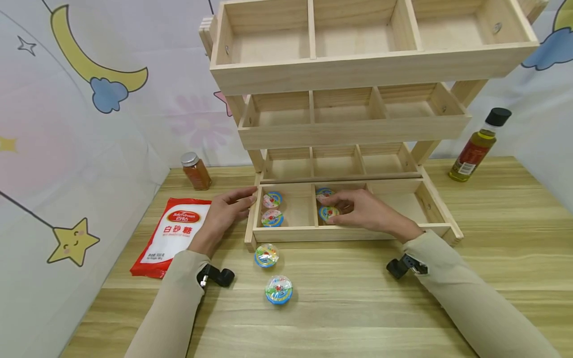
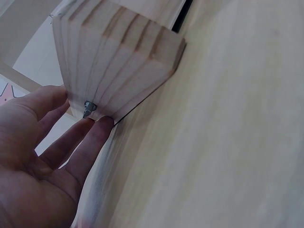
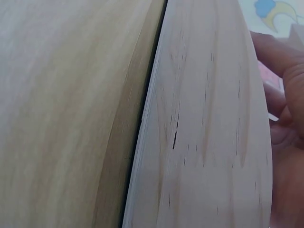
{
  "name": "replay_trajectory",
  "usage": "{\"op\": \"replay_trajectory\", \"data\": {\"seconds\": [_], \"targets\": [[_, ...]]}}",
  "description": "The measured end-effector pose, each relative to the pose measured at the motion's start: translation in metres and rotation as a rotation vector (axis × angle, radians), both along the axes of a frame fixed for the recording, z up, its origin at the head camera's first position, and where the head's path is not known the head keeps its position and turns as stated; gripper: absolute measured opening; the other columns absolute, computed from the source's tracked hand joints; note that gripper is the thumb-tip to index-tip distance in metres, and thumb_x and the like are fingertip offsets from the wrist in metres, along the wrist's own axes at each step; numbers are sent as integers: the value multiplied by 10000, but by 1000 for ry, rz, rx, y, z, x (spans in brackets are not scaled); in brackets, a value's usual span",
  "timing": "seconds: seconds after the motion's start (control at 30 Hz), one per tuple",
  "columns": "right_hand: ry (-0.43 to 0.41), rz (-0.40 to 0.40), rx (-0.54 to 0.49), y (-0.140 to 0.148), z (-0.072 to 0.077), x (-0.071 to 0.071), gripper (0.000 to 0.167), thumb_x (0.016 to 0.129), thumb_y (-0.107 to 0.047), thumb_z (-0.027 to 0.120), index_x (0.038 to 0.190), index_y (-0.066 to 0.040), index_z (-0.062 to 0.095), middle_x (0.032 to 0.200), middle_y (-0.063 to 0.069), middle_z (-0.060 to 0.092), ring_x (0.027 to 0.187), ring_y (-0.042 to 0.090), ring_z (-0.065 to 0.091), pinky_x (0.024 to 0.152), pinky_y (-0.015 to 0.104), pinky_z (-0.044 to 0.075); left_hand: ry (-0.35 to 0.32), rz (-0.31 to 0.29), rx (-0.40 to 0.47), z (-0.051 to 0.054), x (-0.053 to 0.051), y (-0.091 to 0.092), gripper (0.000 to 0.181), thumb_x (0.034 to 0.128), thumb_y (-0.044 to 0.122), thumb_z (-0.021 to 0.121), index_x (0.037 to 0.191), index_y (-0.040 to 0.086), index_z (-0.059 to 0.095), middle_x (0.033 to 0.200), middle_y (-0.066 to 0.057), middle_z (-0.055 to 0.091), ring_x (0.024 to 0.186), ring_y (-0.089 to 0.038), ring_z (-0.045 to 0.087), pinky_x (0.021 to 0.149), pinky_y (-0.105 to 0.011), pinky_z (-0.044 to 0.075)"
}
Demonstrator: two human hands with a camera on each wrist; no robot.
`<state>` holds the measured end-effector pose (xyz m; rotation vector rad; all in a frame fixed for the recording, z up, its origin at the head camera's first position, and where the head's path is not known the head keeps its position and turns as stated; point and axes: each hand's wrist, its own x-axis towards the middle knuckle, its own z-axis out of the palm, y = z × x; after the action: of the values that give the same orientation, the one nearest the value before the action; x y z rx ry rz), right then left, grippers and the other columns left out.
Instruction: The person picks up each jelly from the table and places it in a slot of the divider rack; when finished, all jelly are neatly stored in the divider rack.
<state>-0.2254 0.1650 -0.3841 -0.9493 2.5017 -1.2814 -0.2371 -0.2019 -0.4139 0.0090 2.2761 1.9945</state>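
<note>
In the head view, two small lidded cups sit in the front tray's middle compartment, the upper cup point(image 1: 324, 193) and the lower cup point(image 1: 328, 214). My right hand point(image 1: 369, 211) reaches over the front edge and pinches the lower cup between thumb and fingers. The left compartment holds a pair of similar cups point(image 1: 272, 218). My left hand point(image 1: 226, 214) rests its loosely bent fingers against the left end of the wooden rack point(image 1: 250, 219). The left wrist view shows those fingers point(image 2: 78, 147) touching the wooden end piece point(image 2: 114, 57). A wooden board point(image 3: 204, 114) hides the right fingertips in the right wrist view.
Two more cups, one point(image 1: 266, 255) nearer the tray and one point(image 1: 279, 290) closer to me, stand on the table. A red-and-white bag point(image 1: 176, 236) and a spice jar point(image 1: 196, 171) are at left, an oil bottle point(image 1: 479, 146) at right. Upper tiers point(image 1: 371, 74) overhang the front tray.
</note>
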Motion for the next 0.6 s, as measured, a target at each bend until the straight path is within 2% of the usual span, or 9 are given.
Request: {"op": "replay_trajectory", "data": {"seconds": [0.4,0.6], "targets": [[-68,4,-5,2,0,-4,448,947,-102,826,1362,9,697,1358,139,699,1186,306,684,977,382,591,4,3,8,0,0,0,418,1048,179,710,1440,41,666,1462,-139,632,1136,-101,672,907,-247,597],[-69,13,7,3,0,-5,447,955,-73,810,1371,34,684,1361,178,689,1186,355,676,984,418,590,6,1,7,0,0,0,419,1049,174,709,1442,39,663,1466,-141,628,1142,-105,670,908,-250,598]]}}
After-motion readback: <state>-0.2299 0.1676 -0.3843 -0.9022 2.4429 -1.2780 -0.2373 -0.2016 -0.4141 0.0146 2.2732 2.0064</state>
